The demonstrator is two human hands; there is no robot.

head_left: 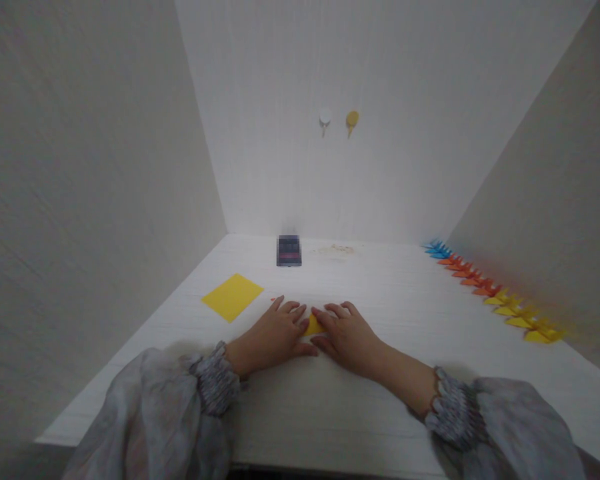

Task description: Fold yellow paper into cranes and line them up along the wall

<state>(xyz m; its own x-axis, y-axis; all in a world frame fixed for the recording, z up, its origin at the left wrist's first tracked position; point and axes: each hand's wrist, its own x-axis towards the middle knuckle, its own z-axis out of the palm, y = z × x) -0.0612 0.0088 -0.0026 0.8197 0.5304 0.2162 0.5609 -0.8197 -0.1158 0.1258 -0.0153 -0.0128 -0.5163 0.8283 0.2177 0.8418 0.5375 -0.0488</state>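
1. The yellow paper piece [313, 325] is small and bright yellow; only a narrow wedge of it shows.
2. It lies flat on the white table [360, 413], near the front middle.
3. The left hand [275, 335] and right hand [349, 337] rest flat on it from either side, hiding most of it.

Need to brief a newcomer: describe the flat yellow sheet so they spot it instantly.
On the white table, look left of the left hand. The yellow paper square lies alone, flat and unfolded, unlike the folded yellow figures lined along the right wall.
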